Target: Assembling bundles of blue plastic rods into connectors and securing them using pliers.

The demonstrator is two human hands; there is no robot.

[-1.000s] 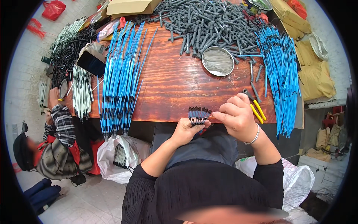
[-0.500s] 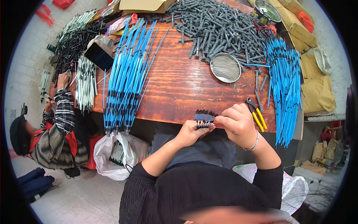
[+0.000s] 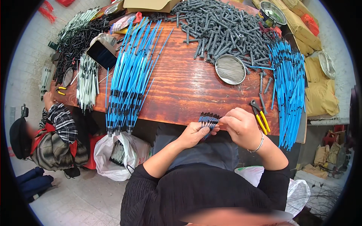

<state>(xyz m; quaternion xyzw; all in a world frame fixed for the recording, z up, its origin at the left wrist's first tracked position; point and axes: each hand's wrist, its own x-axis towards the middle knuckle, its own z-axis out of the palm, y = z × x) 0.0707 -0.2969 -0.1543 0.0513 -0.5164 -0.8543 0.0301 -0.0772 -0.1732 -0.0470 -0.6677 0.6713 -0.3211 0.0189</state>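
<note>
My left hand (image 3: pixel 191 135) is closed around a small bundle of blue rods with black tips (image 3: pixel 209 118), held just off the table's near edge. The tips fan out above my thumb. Beside them, my right hand (image 3: pixel 244 127) has its thumb and fingertips pinched together at the bundle's right side. What sits in that pinch, if anything, is too small to make out. To the right of this hand, pliers with yellow handles (image 3: pixel 259 117) lie on the table. A round metal dish of thin wire-like pins (image 3: pixel 230 70) stands farther off.
Grey bolt-like parts (image 3: pixel 222 32) are heaped at the back of the wooden table (image 3: pixel 173 101). Blue rod bundles lie at left (image 3: pixel 128 79) and right (image 3: pixel 287 94). White rods (image 3: pixel 87 83) and a dark-screened phone (image 3: pixel 102 54) are farther left. A co-worker (image 3: pixel 56 139) sits at left.
My hands stay nearly in place, with the bundle's tips slightly more spread. The co-worker's hand has drawn back to the table's left edge, leaving a round dish and small pliers in sight.
</note>
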